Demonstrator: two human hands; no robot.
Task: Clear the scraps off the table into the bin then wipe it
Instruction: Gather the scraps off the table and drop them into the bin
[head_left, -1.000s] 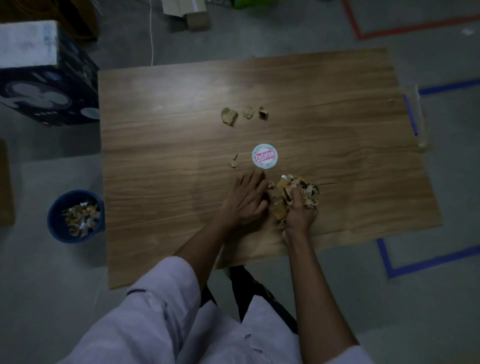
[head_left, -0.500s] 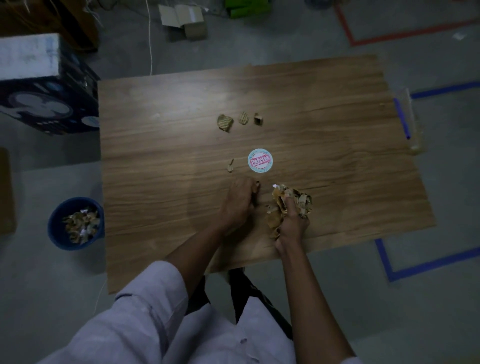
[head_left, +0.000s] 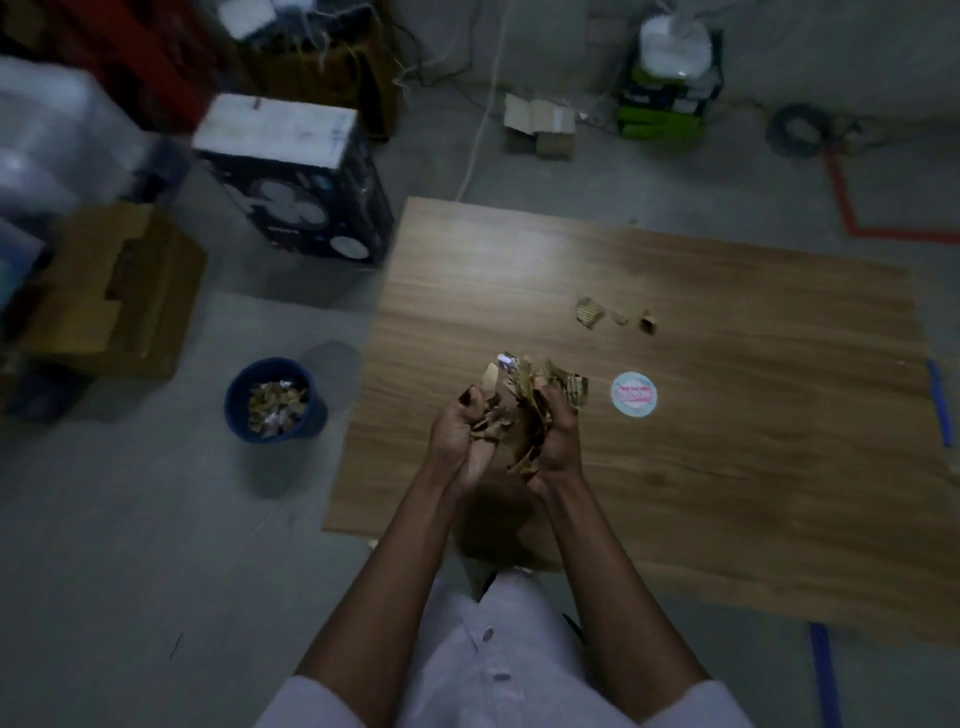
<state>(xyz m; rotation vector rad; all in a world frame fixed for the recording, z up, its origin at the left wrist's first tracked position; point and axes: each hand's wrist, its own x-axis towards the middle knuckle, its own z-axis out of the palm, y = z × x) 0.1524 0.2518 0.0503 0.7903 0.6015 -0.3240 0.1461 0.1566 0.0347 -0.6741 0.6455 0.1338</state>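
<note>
- You hold both hands together as a scoop. Your left hand (head_left: 462, 441) and right hand (head_left: 558, 441) curl inward around the scraps (head_left: 524, 389), palms facing each other, so small bits cannot slip out between them.
- The load hangs above the tabletop (head_left: 727, 493) toward its left edge. That is the side where the bin (head_left: 244, 415) stands on the floor (partly filled with similar bits), which keeps the carry short.
- Three loose pieces (head_left: 589, 313) lie farther in, toward the far edge, and a round disc (head_left: 632, 394) sits just right of your hands. I judge these need another pass before any wiping.
</note>
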